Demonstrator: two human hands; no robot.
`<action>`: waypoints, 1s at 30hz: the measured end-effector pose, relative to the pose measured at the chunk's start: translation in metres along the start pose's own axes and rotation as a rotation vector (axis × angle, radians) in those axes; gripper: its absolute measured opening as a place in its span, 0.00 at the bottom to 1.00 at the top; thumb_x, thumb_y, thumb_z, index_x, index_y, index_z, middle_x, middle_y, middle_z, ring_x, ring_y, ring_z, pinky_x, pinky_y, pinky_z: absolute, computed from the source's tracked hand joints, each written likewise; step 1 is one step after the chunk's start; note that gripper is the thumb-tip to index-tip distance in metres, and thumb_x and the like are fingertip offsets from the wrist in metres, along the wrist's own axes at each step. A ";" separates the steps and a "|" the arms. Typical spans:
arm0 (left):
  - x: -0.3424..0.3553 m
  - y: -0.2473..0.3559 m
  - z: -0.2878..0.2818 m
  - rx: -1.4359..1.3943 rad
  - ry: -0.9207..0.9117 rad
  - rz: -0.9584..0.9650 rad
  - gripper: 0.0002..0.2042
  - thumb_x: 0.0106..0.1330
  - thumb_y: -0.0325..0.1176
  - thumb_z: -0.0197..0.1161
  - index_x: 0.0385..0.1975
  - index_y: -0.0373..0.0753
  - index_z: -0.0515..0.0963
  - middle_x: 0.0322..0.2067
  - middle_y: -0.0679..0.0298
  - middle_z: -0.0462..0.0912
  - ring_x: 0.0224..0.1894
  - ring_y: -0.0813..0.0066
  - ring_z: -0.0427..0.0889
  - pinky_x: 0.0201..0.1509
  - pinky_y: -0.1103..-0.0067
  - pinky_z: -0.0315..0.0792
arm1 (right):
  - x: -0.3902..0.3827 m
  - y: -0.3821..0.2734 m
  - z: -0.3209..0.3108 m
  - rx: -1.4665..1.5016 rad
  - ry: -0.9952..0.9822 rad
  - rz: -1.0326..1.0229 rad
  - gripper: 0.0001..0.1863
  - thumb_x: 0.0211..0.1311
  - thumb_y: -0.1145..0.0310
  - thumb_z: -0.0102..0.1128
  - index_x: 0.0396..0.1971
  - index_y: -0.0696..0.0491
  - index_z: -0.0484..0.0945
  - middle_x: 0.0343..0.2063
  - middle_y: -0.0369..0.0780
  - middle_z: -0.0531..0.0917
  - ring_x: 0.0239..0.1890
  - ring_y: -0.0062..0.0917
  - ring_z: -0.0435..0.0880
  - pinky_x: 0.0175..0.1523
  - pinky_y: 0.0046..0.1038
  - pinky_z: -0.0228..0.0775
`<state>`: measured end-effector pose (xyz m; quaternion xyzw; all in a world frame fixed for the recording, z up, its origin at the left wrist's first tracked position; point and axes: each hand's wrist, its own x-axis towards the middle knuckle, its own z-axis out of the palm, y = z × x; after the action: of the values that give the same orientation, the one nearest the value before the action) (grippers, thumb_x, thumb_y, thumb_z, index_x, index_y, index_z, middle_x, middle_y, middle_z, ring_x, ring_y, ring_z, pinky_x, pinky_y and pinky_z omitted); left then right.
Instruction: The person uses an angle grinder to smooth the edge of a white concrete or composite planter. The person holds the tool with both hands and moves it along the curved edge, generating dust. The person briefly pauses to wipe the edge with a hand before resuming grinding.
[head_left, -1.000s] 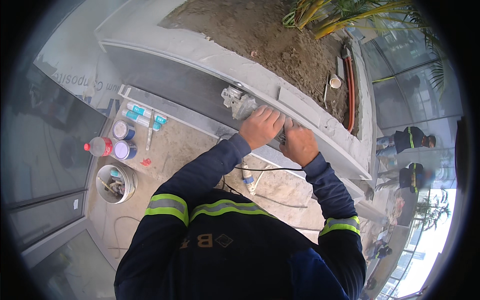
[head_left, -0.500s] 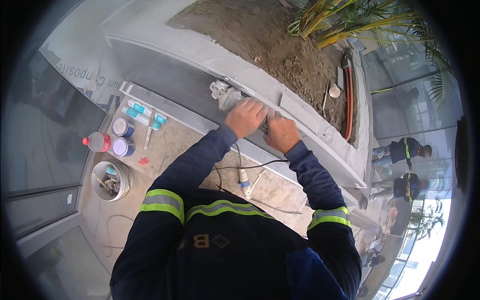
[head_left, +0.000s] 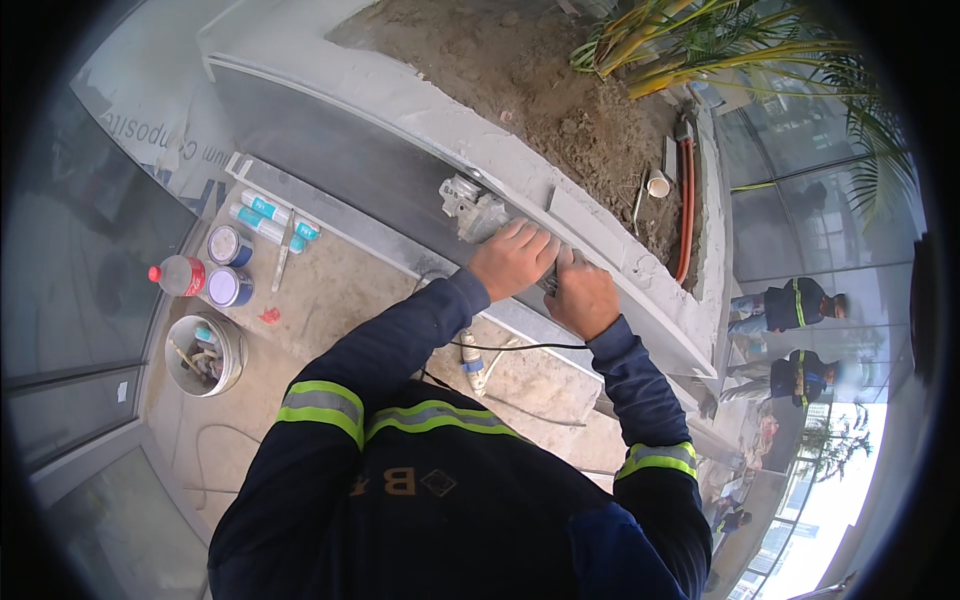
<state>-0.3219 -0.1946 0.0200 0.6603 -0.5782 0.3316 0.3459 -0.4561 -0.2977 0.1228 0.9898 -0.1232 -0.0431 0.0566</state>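
Both my hands are wrapped round a dusty grey corded power tool [head_left: 472, 210], which looks like an angle grinder. Its head points up and left, close against the dark grey side panel [head_left: 330, 145] of a raised planter. My left hand [head_left: 513, 260] grips it just behind the head. Right beside it, my right hand [head_left: 582, 297] is closed round the rear of the body. The fingers' undersides and most of the tool's body are hidden, as is the side facing the panel. A black cord [head_left: 520, 347] runs below my right wrist.
Soil and a palm [head_left: 690, 50] fill the planter behind its white rim [head_left: 440, 105]. At left stand two tins [head_left: 230, 287], white-and-teal tubes [head_left: 262, 228], a red-capped bottle [head_left: 180, 276] and a white bucket [head_left: 232, 372]. A cable connector [head_left: 472, 362] lies below. Two people [head_left: 800, 303] appear at far right.
Both hands and the power tool have slid right and slightly nearer me along the panel. The surroundings have shifted a little left in the view.
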 end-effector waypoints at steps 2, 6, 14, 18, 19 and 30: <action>-0.001 -0.006 0.001 0.009 0.003 -0.008 0.12 0.64 0.34 0.61 0.45 0.38 0.80 0.39 0.64 0.81 0.46 0.66 0.82 0.60 0.69 0.76 | 0.007 -0.001 0.005 0.008 0.007 -0.013 0.31 0.44 0.69 0.75 0.50 0.64 0.74 0.38 0.54 0.85 0.41 0.51 0.88 0.45 0.46 0.82; -0.006 -0.026 0.004 0.014 0.006 -0.019 0.12 0.64 0.34 0.61 0.45 0.39 0.81 0.37 0.63 0.80 0.45 0.65 0.82 0.59 0.69 0.76 | 0.027 -0.005 0.012 0.011 0.017 -0.046 0.30 0.45 0.69 0.75 0.49 0.63 0.73 0.37 0.54 0.86 0.40 0.50 0.89 0.44 0.46 0.83; -0.012 -0.043 0.000 -0.085 -0.011 -0.075 0.16 0.55 0.28 0.65 0.45 0.36 0.82 0.41 0.58 0.83 0.47 0.55 0.83 0.60 0.62 0.77 | 0.044 -0.014 0.019 0.043 0.138 -0.116 0.23 0.47 0.72 0.71 0.44 0.61 0.73 0.32 0.52 0.87 0.38 0.47 0.90 0.42 0.45 0.84; -0.001 -0.017 -0.008 -0.067 -0.019 -0.049 0.16 0.56 0.29 0.65 0.46 0.36 0.82 0.41 0.59 0.83 0.46 0.56 0.83 0.60 0.62 0.78 | 0.020 0.000 0.016 0.042 0.109 -0.105 0.29 0.45 0.69 0.75 0.47 0.62 0.73 0.36 0.53 0.87 0.38 0.48 0.90 0.43 0.45 0.84; 0.001 -0.009 -0.006 -0.066 -0.032 -0.047 0.16 0.56 0.29 0.65 0.46 0.36 0.82 0.41 0.59 0.83 0.46 0.57 0.83 0.60 0.62 0.78 | 0.012 0.002 0.011 0.046 0.111 -0.099 0.29 0.45 0.69 0.74 0.47 0.62 0.73 0.36 0.53 0.87 0.38 0.48 0.90 0.43 0.45 0.84; -0.002 -0.013 0.004 -0.036 -0.036 -0.054 0.14 0.60 0.31 0.63 0.46 0.36 0.82 0.41 0.60 0.83 0.47 0.59 0.83 0.60 0.63 0.78 | 0.019 0.005 0.019 0.068 0.124 -0.094 0.26 0.44 0.70 0.73 0.45 0.62 0.74 0.35 0.53 0.86 0.39 0.49 0.89 0.44 0.46 0.84</action>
<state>-0.3095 -0.1958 0.0152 0.6752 -0.5720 0.2998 0.3564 -0.4408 -0.3093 0.1034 0.9966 -0.0743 0.0201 0.0286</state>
